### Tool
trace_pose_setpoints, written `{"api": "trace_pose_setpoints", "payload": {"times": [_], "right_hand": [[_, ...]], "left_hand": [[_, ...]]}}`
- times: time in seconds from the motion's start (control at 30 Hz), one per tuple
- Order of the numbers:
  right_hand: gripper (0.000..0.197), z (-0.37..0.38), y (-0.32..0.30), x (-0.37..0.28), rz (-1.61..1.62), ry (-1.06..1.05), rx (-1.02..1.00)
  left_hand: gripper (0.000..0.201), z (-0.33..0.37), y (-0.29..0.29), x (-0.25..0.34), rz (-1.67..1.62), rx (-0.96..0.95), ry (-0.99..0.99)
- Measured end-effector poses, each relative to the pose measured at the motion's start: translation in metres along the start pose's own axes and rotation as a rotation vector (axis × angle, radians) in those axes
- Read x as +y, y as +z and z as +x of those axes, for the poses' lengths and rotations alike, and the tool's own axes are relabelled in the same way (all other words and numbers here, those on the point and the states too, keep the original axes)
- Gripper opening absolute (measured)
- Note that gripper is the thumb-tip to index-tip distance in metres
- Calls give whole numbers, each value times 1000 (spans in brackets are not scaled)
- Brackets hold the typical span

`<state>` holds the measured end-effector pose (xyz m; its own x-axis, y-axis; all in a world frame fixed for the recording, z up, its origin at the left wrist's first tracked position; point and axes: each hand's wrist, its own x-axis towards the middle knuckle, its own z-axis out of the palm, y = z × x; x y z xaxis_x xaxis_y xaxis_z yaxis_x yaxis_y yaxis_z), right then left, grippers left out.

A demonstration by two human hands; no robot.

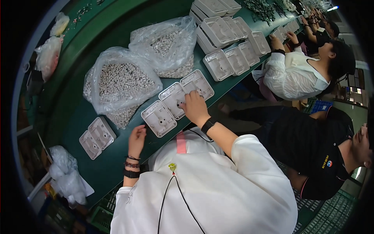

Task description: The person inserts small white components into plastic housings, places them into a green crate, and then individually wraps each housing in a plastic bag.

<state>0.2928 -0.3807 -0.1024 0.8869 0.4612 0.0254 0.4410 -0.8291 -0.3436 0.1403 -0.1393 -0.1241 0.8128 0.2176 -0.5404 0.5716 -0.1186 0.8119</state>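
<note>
Three pale grey plastic housings lie in a slanting row on the green table before me. My right hand (196, 107) reaches over the middle housing (170, 93), its fingers closed at a dark round spot inside; what they pinch is too small to make out. Beyond it is the far housing (203, 81), partly behind my fingers. The near housing (159, 119) has a dark-centred round post on its floor. Just left of that one, my left hand (136, 140) hovers by the table edge with curled fingers; anything inside them is hidden.
Two clear plastic bags, a nearer one (124, 80) and a farther one (163, 43), hold small whitish parts. Two joined housings (97, 137) lie at left. Stacked housings (222, 33) stand far right. A co-worker in white (298, 74) sits beyond; a person in black (307, 142) is at right.
</note>
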Motion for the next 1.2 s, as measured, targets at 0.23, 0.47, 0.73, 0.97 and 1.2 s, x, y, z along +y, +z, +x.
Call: {"api": "trace_pose_setpoints", "payload": {"times": [0.23,0.47,0.73,0.97,1.2], "right_hand": [[32,9,20,-21,-11,98,66],[33,8,27,-28,-48,214,252],[21,14,49,3,-107,287,26],[14,2,-3,6,-96,243,94],[14,44,-90,136,-328,288,155]], "left_hand": [[20,-11,-144,-45,326,773,280],[43,-1,-203,-93,727,1046,109],[51,28,-221,-95,804,948,-143],[42,24,-198,-44,908,806,-340],[40,26,-189,-55,960,826,-443]]}}
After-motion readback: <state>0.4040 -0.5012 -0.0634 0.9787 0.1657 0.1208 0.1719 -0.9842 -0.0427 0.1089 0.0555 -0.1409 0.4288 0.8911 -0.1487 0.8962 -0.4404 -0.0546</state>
